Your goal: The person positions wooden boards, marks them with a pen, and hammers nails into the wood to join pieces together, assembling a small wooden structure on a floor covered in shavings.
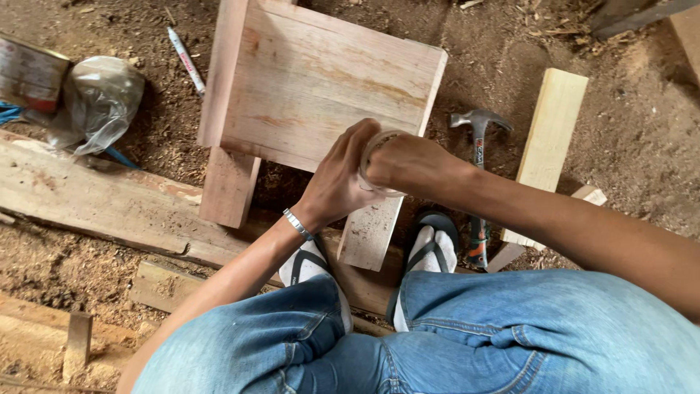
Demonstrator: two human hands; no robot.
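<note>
My left hand [337, 179] and my right hand [412, 164] meet over a small clear round container [373, 152], both gripping it; its contents are hidden by my fingers. A metal bracelet [297, 223] sits on my left wrist. Just beyond the hands lies a square wooden panel [321, 84] resting on wooden legs or slats [230, 182]. My knees in blue jeans [467, 343] fill the bottom of the view, with my feet in sandals [430, 252] below the hands.
A claw hammer [477, 175] lies on the sawdust floor to the right, beside a pale plank [548, 138]. A long rough board [95, 201] runs along the left. A white marker [186, 60], a crumpled plastic bag [98, 102] and a tin [29, 73] lie at upper left.
</note>
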